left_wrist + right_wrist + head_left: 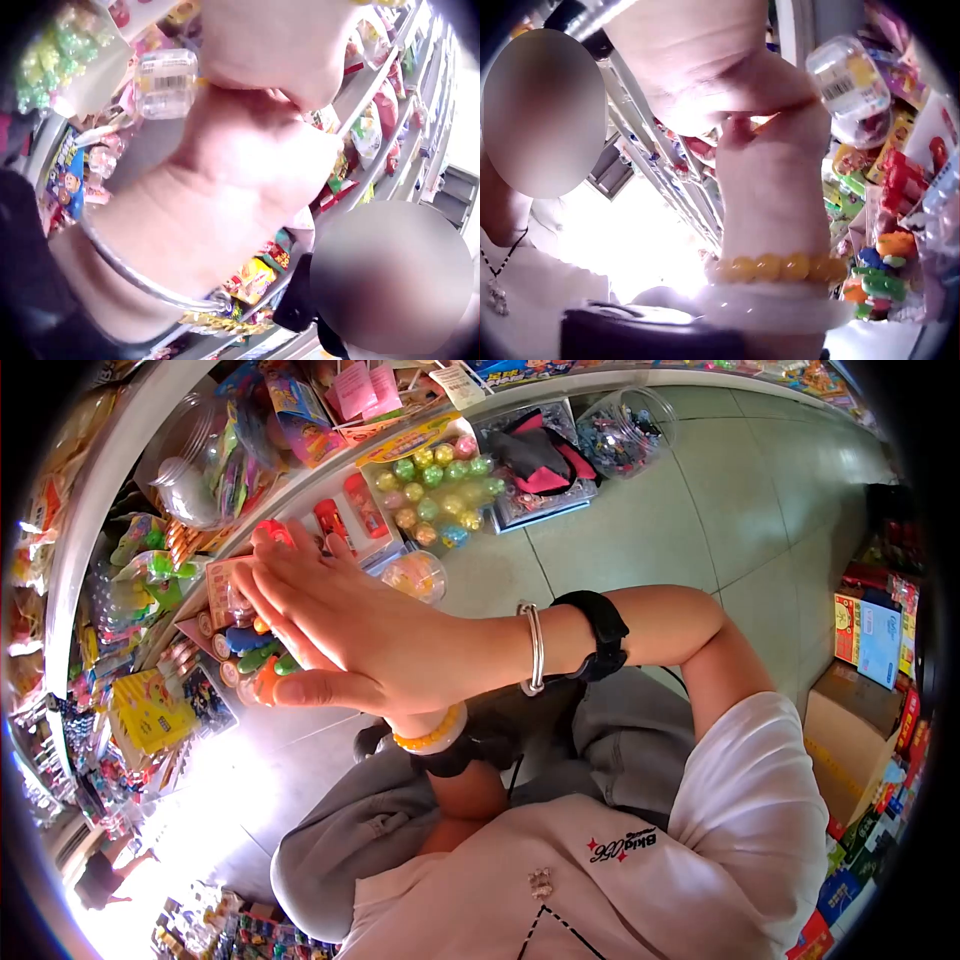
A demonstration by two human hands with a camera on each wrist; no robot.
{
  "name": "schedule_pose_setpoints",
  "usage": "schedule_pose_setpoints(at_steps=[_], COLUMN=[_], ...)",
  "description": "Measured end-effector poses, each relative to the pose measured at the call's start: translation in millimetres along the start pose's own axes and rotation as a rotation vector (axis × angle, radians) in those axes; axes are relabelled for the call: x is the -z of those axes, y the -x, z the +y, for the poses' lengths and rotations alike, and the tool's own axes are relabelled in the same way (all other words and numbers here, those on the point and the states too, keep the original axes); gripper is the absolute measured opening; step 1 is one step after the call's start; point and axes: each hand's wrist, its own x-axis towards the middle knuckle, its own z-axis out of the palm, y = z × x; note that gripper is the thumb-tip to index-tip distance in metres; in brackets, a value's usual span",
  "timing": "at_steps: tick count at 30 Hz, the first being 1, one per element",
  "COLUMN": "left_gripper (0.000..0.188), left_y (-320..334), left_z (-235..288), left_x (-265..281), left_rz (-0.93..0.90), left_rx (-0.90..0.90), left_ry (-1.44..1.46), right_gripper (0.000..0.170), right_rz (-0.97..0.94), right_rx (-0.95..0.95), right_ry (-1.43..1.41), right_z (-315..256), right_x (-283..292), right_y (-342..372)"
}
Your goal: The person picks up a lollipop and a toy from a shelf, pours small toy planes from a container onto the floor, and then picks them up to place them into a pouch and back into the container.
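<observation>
- Your right hand lies across the middle left of the head view, back up, fingers straight and thumb toward the bottom; you show nothing gripped in it.
- Your left hand sits mostly beneath it; the wrist views show the heels of both hands touching, but how its fingers lie and whether they hold anything cannot be told.
- Beside your hands is a clear plastic tub, upper right in the right wrist view: see-through, rounded at the corners, with a barcode label and something yellow showing through.
- By your fingertips, left in the head view, are chunky coloured pieces in blue, green and orange.
- Above your hand are glossy red items, and to their right shiny gold, green and pink balls.
</observation>
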Motion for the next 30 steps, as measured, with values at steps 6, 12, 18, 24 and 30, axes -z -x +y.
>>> schedule_pose_setpoints(at_steps=[6,12,18,24,30], left_gripper=[0.059,0.043,0.044,0.044,0.039], left_y=[-11,-30,-29,-25,-10], left_z=[-3,-3,-5,-13,-28], left_x=[18,34,35,28,31], left_rz=[0.007,0.059,0.125,0.230,0.225], left_rx=[0.037,-0.028,-0.007,0.077,0.427], left_ry=[-0.315,0.322,0.417,0.246,0.213], right_gripper=[0.057,0.047,0.065,0.059,0.065], right_rz=[-0.058,-0.140,-0.356,-0.287,-0.107], right_rx=[0.028,-0.132,-0.222,-0.203,-0.015], right_ry=[-0.127,-0.072,-0.119,-0.183,0.015], right_z=[-6,32,30,30,15], right_x=[42,96,87,88,86], right_y=[-6,-4,10,1,-6])
